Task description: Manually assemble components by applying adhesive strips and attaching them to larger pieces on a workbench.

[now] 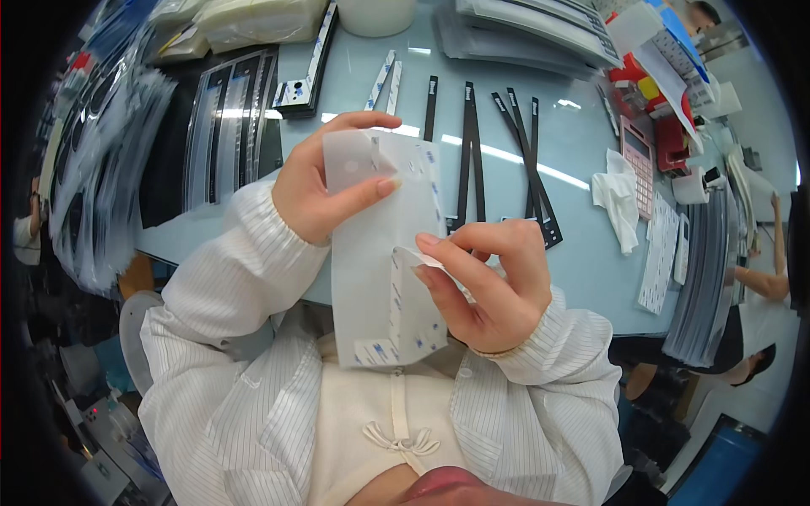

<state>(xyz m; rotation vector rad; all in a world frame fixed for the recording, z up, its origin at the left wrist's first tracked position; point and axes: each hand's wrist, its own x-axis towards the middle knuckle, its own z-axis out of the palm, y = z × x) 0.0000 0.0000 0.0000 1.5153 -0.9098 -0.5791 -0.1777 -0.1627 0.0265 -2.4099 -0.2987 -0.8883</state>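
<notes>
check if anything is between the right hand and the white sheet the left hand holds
Nothing visible stands in the way: the right hand pinches a thin white strip raised off the white sheet, while the left hand holds the sheet higher up, clear of the strip.

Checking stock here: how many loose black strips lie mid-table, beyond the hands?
6 visible: one single strip at left, an overlapping pair in the middle, a crossed trio at right. Overlaps may hide others.
</notes>
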